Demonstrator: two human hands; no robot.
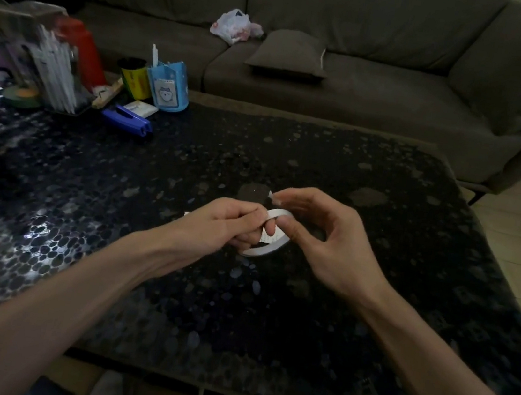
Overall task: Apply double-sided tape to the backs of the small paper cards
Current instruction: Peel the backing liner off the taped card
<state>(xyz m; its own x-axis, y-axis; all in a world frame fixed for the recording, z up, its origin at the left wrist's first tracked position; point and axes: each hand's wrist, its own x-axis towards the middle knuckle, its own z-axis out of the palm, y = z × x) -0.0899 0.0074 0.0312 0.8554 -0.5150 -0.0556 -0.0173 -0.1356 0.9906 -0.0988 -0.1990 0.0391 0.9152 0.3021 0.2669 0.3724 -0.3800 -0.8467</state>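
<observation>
Our left hand curled its fingers round the tape roll to hold it steady, just above the middle of the table. Our right hand pinched the loose tape end with thumb and finger, we think to pull a bit off. We could not see any cards clearly. The table was dark and spotty, with a blue stapler at its far left. A brown sofa stood behind.
</observation>
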